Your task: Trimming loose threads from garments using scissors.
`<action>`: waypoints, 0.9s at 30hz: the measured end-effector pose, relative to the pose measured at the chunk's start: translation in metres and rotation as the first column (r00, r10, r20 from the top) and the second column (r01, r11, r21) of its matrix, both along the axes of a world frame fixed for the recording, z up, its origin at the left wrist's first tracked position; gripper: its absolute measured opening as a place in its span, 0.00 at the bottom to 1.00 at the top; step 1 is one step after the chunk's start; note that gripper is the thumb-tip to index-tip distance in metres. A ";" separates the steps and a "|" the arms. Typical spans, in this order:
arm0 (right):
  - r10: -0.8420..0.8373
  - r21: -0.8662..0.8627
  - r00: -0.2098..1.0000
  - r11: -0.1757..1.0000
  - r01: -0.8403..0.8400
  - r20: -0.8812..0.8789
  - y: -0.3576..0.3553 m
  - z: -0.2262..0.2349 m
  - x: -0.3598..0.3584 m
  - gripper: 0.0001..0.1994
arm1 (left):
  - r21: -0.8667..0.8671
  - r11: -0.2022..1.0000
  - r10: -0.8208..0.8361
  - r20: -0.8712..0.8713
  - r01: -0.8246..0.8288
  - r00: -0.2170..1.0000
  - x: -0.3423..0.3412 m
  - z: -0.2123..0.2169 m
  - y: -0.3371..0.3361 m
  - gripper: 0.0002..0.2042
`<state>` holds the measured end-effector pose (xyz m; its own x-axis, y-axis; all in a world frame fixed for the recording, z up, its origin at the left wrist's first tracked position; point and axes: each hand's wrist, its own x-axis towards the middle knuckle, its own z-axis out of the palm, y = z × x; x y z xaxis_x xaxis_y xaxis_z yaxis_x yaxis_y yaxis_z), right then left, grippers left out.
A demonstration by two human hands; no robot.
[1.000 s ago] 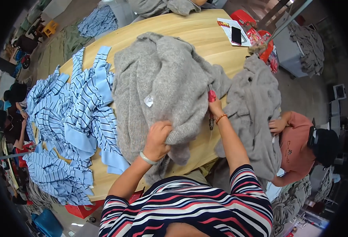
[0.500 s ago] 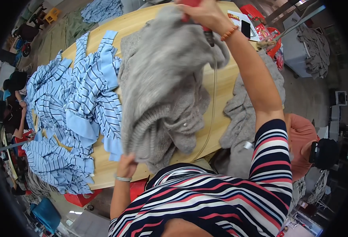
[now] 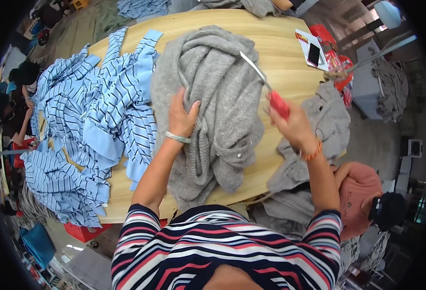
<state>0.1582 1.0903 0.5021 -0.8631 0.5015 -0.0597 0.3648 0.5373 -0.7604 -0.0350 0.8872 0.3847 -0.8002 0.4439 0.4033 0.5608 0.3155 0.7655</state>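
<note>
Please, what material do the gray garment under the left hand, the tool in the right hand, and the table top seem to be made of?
The gray garment looks like soft knitted wool or acrylic: fuzzy, ribbed, thick folds.
The tool in the right hand seems to have shiny metal blades, which glint, and a red handle, probably plastic.
The table top appears light wood or laminate, with grain lines and a smooth matte finish.

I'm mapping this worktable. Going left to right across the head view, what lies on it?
Blue striped garments → grey knit sweater under the left hand → right hand holding red-handled scissors → second grey garment at the table's right edge.
</note>
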 end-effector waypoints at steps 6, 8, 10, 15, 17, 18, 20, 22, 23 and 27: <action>0.062 0.153 0.977 0.984 -0.094 0.206 -0.043 0.026 0.038 0.17 | 0.174 0.892 -0.433 0.062 0.417 0.899 0.017 -0.008 0.023 0.09; 0.092 0.153 0.922 0.975 -0.160 0.377 -0.059 0.035 0.032 0.17 | 0.146 0.914 -0.387 0.041 0.377 0.921 0.005 -0.013 0.026 0.09; 0.157 0.140 0.877 0.960 -0.244 0.454 -0.068 0.042 0.028 0.15 | 0.008 0.948 -0.317 -0.069 0.319 0.946 -0.010 -0.022 0.034 0.07; 0.162 0.203 0.840 0.931 -0.305 0.518 -0.066 0.046 0.014 0.14 | -0.026 0.941 -0.338 -0.079 0.337 0.938 0.002 -0.049 0.045 0.08; 0.102 0.262 0.850 0.926 -0.270 0.517 -0.054 0.041 -0.003 0.13 | -0.120 0.916 -0.397 -0.136 0.382 0.908 0.010 -0.051 0.049 0.12; 0.055 0.317 0.859 0.916 -0.246 0.509 -0.047 0.038 -0.010 0.13 | -0.168 0.895 -0.436 -0.130 0.413 0.891 0.011 -0.051 0.052 0.14; 0.039 0.351 0.864 0.904 -0.245 0.503 -0.038 0.030 -0.023 0.13 | -0.193 0.890 -0.440 -0.127 0.412 0.889 0.010 -0.052 0.055 0.15; 0.061 0.344 0.858 0.900 -0.268 0.510 -0.034 0.026 -0.026 0.15 | -0.235 0.883 -0.442 -0.121 0.407 0.889 0.007 -0.056 0.056 0.15; 0.063 0.339 0.858 0.902 -0.267 0.509 -0.037 0.026 -0.024 0.15 | -0.240 0.881 -0.443 -0.119 0.408 0.888 0.004 -0.056 0.055 0.15; 0.242 0.120 0.736 0.908 -0.402 0.632 -0.057 0.030 0.011 0.16 | -0.358 0.830 -0.485 -0.085 0.428 0.870 0.002 -0.057 0.049 0.17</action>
